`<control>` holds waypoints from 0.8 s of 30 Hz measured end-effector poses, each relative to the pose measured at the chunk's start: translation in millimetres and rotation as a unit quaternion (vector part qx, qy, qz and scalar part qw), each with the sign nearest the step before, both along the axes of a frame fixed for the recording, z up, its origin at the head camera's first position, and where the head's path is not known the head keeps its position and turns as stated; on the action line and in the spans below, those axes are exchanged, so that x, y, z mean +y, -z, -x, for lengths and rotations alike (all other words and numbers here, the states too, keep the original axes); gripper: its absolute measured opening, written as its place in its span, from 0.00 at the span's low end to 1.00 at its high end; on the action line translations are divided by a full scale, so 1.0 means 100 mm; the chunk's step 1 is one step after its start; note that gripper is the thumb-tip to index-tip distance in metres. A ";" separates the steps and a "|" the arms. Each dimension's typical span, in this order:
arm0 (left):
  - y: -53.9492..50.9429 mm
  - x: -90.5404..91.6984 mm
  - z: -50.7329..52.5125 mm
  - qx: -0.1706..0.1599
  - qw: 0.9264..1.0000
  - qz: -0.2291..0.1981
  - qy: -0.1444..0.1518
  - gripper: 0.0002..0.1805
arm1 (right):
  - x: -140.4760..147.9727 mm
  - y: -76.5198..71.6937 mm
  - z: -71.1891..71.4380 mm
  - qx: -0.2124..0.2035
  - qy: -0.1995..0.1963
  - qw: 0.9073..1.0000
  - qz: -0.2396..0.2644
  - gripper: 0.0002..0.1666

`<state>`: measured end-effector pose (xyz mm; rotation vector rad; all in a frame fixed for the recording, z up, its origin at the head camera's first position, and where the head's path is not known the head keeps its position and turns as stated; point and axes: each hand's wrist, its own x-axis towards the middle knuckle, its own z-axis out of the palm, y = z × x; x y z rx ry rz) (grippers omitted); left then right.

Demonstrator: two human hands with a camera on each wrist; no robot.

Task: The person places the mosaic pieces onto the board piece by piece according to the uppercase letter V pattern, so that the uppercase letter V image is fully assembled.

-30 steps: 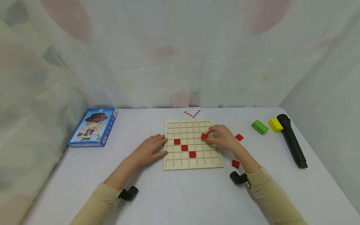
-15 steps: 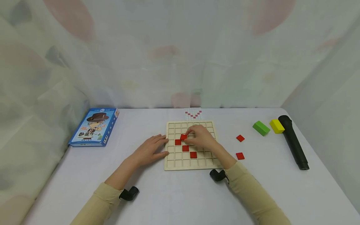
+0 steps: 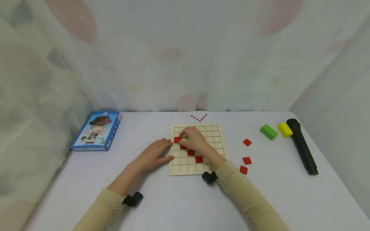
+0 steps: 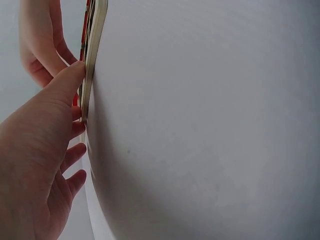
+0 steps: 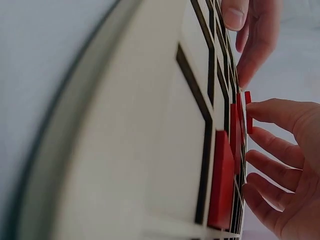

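Thumb and fingers of my right hand (image 3: 193, 139) pinch a red square tile (image 3: 177, 139) over the left side of the pale gridded board (image 3: 214, 157). In the right wrist view that tile (image 5: 249, 112) stands on edge between thumb and finger of the right hand (image 5: 295, 150), just off the board (image 5: 125, 125). Three red tiles lie in the grid on a diagonal, one being the lowest tile (image 3: 198, 159). My left hand (image 3: 151, 155) rests with its fingertips on the board's left edge; the left wrist view shows its thumb (image 4: 67, 82) against the rim.
Several loose red tiles, such as one (image 3: 247, 142), lie right of the board. Behind it is a card with a red V pattern (image 3: 199, 117). A blue box (image 3: 96, 131) stands at the left; a green block (image 3: 268, 132), yellow block (image 3: 285, 130) and black microphone (image 3: 302, 147) lie at the right.
My right hand has carried the pinched tile leftward across the board, from its right part to the left columns. The left hand has stayed at the board's left edge.
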<state>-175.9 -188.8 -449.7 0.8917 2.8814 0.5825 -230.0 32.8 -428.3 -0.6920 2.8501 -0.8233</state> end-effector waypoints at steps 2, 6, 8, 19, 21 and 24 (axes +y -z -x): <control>0.00 0.00 0.01 0.002 1.000 -0.002 0.002 0.36 | -0.01 0.01 0.01 -0.001 0.005 1.000 -0.002 0.15; 0.00 0.00 0.01 0.006 1.000 -0.003 0.003 0.36 | -0.02 0.03 0.02 -0.002 0.005 1.000 0.000 0.14; 0.00 0.00 0.02 0.008 1.000 -0.003 0.004 0.36 | -0.02 0.04 0.01 0.000 0.003 1.000 0.002 0.14; 0.01 0.01 0.01 -0.001 1.000 0.005 -0.003 0.36 | 0.15 0.09 -0.03 0.008 -0.036 0.997 0.065 0.17; 0.01 0.01 0.01 -0.004 1.000 0.005 -0.005 0.36 | 0.24 0.08 -0.04 0.000 -0.032 0.996 0.088 0.15; 0.01 0.01 0.00 -0.005 1.000 0.005 -0.008 0.36 | 0.41 0.07 -0.07 -0.007 -0.029 0.994 0.108 0.13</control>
